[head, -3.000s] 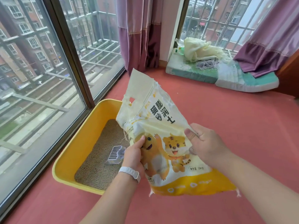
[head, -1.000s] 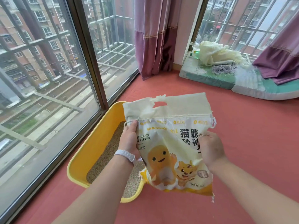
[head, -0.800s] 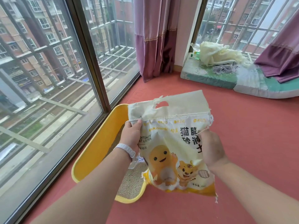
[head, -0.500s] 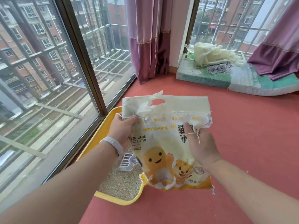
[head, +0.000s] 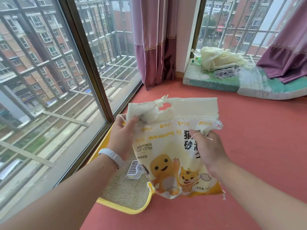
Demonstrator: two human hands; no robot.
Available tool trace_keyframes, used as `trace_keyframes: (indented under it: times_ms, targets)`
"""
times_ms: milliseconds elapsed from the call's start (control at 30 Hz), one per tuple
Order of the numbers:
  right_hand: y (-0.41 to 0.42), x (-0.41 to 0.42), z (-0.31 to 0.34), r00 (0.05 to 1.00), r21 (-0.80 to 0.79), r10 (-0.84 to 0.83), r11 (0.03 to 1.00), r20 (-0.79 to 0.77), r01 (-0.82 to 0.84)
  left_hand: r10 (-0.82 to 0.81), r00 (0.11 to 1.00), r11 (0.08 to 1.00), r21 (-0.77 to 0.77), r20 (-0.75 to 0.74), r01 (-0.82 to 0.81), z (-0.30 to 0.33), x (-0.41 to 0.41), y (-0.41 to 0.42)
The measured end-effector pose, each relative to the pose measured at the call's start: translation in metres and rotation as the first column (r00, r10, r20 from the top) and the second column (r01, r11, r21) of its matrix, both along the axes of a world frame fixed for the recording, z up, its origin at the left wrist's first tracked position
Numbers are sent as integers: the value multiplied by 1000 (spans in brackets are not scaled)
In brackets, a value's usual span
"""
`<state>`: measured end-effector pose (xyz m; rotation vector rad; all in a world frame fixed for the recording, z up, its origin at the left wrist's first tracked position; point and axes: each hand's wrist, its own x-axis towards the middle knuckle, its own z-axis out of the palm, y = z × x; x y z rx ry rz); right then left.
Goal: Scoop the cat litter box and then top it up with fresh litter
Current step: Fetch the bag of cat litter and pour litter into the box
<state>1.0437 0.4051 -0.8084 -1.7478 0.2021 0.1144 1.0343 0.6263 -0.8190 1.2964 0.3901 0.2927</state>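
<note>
The bag of bentonite cat litter (head: 174,146) is held upright in front of the person, over the near right corner of the yellow litter box (head: 126,208), which sits on the red floor (head: 249,130) along the window (head: 49,80). Compared with three seconds ago, when the bag was tilted and gripped low on its printed face, it has been turned upright and both grips have been moved up to the stitched seam under the handle flap. The left hand (head: 122,138) is pinched on the top left corner of the bag, where the flap looks torn. The right hand (head: 207,150) is curled into the upper right part of the bag, with a loose white sewing thread (head: 201,135) caught across its fingers, a thread that was not pulled free a second ago. This suggests the sewn closure is being unpicked, so that topping up is close but no litter has yet been poured. The grey slotted scoop (head: 134,170) lies on the litter inside the box, just left of the bag.
</note>
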Motion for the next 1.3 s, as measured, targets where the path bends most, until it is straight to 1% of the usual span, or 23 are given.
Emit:
trace_keyframes:
  times_ms: [133, 300, 433, 500, 633, 733, 833, 933, 1067, 1167, 1300]
  targets:
    - [-7, 6, -3, 996, 56, -73, 996, -50, 76, -62, 998, 994, 93, 0, 61, 2, -7, -3]
    - [-14, 5, 0, 996, 13, -75, 997, -38, 76, -96, 995, 985, 144, -18, 98, 2, -7, -5]
    - [-22, 9, 8, 994, -62, -106, 992, 30, 107, -78, 997, 988, 130, -11, 79, 3, -3, -5]
    - [-27, 11, 13, 991, -114, -111, 986, 76, 119, -85, 996, 983, 164, -18, 86, 2, -2, -9]
    - [-38, 14, 13, 989, -194, -119, 972, 83, 133, -63, 998, 956, 286, -29, 69, 1, -3, -18]
    - [-44, 13, 12, 987, -289, -104, 948, 125, 136, -27, 1000, 946, 323, -10, 28, 5, -3, -21]
    - [-48, 11, 13, 977, -344, -98, 925, 189, 159, 9, 1000, 958, 288, 0, -9, 8, -3, -25]
    - [-54, 10, 10, 976, -380, -82, 912, 202, 155, 10, 1000, 969, 246, 16, -13, 11, -5, -32]
    - [-61, 10, 15, 965, -380, -141, 899, 221, 218, -34, 995, 972, 234, 98, 10, 26, -7, -45]
    - [-59, 10, 21, 951, -331, -175, 908, 253, 255, -73, 985, 964, 263, 157, 30, 38, -8, -50]
    - [-57, 12, 31, 919, -274, -209, 912, 334, 306, -107, 965, 954, 299, 241, 31, 53, -10, -52]
